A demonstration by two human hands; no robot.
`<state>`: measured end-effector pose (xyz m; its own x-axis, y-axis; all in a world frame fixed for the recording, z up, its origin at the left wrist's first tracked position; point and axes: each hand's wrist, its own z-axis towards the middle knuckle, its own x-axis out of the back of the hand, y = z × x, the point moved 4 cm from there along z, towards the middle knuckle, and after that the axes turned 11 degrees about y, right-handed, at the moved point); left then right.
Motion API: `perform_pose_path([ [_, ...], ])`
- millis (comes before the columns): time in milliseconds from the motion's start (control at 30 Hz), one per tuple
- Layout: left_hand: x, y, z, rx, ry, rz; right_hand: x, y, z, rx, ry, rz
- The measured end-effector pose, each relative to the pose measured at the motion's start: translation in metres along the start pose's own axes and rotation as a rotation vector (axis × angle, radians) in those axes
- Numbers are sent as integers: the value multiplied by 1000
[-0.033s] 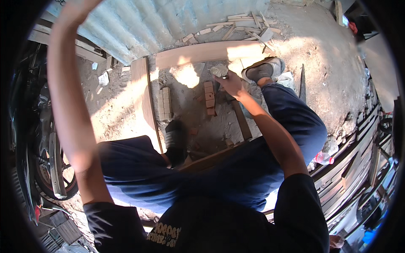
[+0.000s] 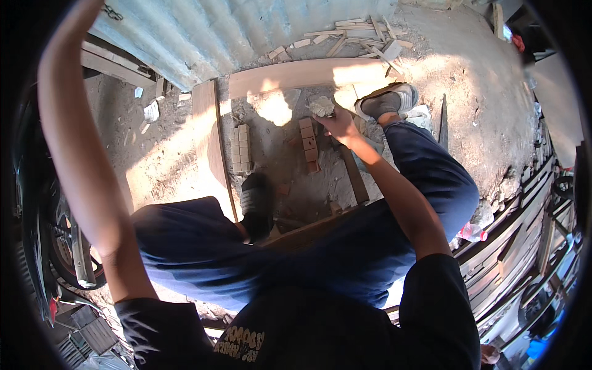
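Observation:
My right hand reaches forward and down, shut on a grey, crumpled lump, perhaps a rag or a stone. It hovers just above a short row of reddish bricks lying on the dirt inside a frame of wooden boards. A second row of paler bricks lies to the left. My left arm is raised high at the left, and its hand is cut off by the picture's upper rim. I squat in dark blue trousers, with one sandalled foot by the far board and the other close to me.
A long pale board and a side board edge the bricks. Corrugated sheet metal and wood scraps lie beyond. A motorcycle wheel stands at the left. Stacked metal bars and a plastic bottle are at the right.

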<state>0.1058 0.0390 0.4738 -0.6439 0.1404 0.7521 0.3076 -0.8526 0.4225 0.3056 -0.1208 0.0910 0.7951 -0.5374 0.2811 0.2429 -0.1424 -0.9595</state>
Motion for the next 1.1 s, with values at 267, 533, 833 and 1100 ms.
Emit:
perform_pose_path([
  [267,94,-63,-166,353,213,147,30,110,-11,-82,-17,-384],
  [533,100,-76,-241,540,235,193,29,115,-27,-247,-184,-424],
  [833,93,-82,-258,595,264,188,29,115,-33,-49,-208,-587],
  [1100,83,-85,-259,597,281,170,35,111,-36,-46,-206,-612],
])
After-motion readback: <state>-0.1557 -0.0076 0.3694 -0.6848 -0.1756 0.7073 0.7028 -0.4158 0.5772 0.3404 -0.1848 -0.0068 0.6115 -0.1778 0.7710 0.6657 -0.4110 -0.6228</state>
